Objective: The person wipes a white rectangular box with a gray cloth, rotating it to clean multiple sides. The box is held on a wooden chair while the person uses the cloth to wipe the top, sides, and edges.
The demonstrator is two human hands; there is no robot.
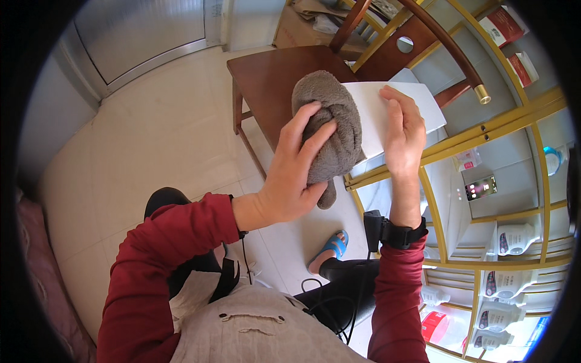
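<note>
My left hand grips a bunched grey-brown plush cloth, its fingers pressed into the folds. One end of the cloth hangs down below my thumb. A white box lies on the wooden chair, partly hidden behind the cloth. Over the right part of the box is my right hand, fingers slightly bent and nothing seen in it; whether it touches the box I cannot tell.
The chair's curved armrest reaches toward a gold-framed shelf unit on the right. It holds a phone and several white bottles. A cardboard box stands behind the chair. Black cables hang by my legs.
</note>
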